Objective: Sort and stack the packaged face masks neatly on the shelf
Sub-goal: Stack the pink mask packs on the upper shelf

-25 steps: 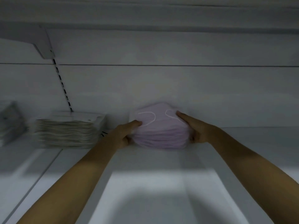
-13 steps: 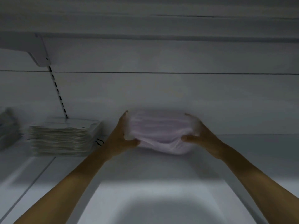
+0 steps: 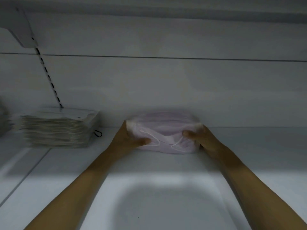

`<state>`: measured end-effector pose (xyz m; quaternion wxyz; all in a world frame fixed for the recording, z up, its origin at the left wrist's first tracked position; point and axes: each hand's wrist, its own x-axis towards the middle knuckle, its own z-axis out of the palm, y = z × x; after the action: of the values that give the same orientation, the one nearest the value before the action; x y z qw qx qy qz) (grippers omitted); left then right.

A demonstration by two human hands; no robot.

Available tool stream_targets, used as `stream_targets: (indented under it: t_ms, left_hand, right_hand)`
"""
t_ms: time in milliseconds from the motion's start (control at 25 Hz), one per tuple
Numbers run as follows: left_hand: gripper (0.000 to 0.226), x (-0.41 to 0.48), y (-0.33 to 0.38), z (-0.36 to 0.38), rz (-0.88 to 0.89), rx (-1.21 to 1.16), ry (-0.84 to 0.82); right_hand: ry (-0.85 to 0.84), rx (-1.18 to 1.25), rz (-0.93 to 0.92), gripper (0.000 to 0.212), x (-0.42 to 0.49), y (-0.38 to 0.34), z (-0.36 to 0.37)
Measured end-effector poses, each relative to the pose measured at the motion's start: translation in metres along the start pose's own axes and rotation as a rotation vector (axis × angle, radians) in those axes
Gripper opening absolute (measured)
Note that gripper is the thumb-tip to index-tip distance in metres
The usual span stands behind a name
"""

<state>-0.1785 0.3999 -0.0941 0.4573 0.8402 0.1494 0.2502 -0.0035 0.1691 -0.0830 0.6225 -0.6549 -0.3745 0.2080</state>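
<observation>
A stack of pale pink packaged face masks (image 3: 164, 130) sits at the back of the white shelf (image 3: 166, 171), close to the rear wall. My left hand (image 3: 127, 138) grips its left end, thumb pressed on the front face. At the stack's right end my right hand (image 3: 199, 138) holds on in the same way, thumb across the front. White ear loops show through the wrapping between my thumbs. The stack looks blurred along its top. Further left stands a taller stack of white packaged masks (image 3: 56, 130).
A slotted shelf upright (image 3: 48, 75) runs up the back wall above the white stack, under a bracket (image 3: 20, 30) of the upper shelf. A black loop (image 3: 98, 133) lies beside the white stack. Another grey pile (image 3: 3, 120) is cut off at the left edge.
The pink stack was tipped and lifted between my hands, then lowered flat. It now rests on the shelf, with my thumbs moved to its front face.
</observation>
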Motion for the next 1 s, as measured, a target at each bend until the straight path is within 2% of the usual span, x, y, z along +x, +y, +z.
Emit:
stream_targets:
  t_ms: [120, 200, 240, 360, 440, 520, 640, 720, 800, 840, 880, 920, 1000]
  left_hand:
    - [0.101, -0.009, 0.004, 0.006, -0.042, 0.07, 0.153]
    - [0.107, -0.006, -0.001, 0.007, 0.008, 0.019, 0.084]
    - [0.111, -0.004, -0.006, 0.005, 0.013, -0.008, 0.049]
    - [0.106, -0.001, -0.012, 0.003, -0.013, -0.062, 0.014]
    - [0.102, 0.001, -0.009, 0.006, 0.015, -0.024, 0.052]
    - [0.092, 0.002, -0.006, 0.01, 0.049, -0.034, 0.133]
    - [0.091, 0.004, 0.0, 0.009, 0.061, -0.023, 0.116]
    - [0.093, 0.003, -0.003, 0.009, 0.01, -0.051, 0.066]
    - [0.097, 0.002, -0.004, 0.009, -0.012, -0.079, 0.043]
    - [0.098, 0.004, -0.005, 0.01, -0.002, -0.088, 0.031]
    - [0.098, 0.003, -0.003, 0.011, 0.0, -0.099, 0.013]
    - [0.098, 0.003, -0.001, 0.011, -0.007, -0.089, 0.013]
    - [0.099, 0.001, 0.001, 0.012, -0.043, -0.072, 0.004]
  right_hand:
    - [0.104, -0.076, -0.043, 0.068, -0.002, -0.004, 0.002]
    - [0.178, -0.056, -0.042, 0.084, 0.003, -0.001, 0.0]
    - [0.203, -0.022, -0.034, 0.084, 0.003, 0.001, 0.0]
    - [0.254, 0.106, -0.002, 0.05, -0.002, 0.0, 0.008]
    - [0.375, 0.085, -0.025, 0.023, 0.0, -0.005, 0.018]
    - [0.483, 0.063, -0.117, 0.015, 0.004, -0.008, 0.025]
    - [0.522, -0.024, -0.123, 0.021, 0.005, -0.005, 0.023]
    - [0.608, -0.152, -0.133, 0.038, 0.003, -0.008, 0.016]
    - [0.674, -0.447, -0.349, 0.06, 0.002, -0.026, 0.018]
    - [0.617, -0.647, -0.485, 0.068, 0.003, -0.039, 0.025]
    - [0.485, -0.863, -0.581, 0.077, 0.006, -0.051, 0.036]
    - [0.314, -1.08, -0.581, 0.089, 0.008, -0.062, 0.051]
    - [-0.01, -1.357, -0.397, 0.112, 0.009, -0.072, 0.079]
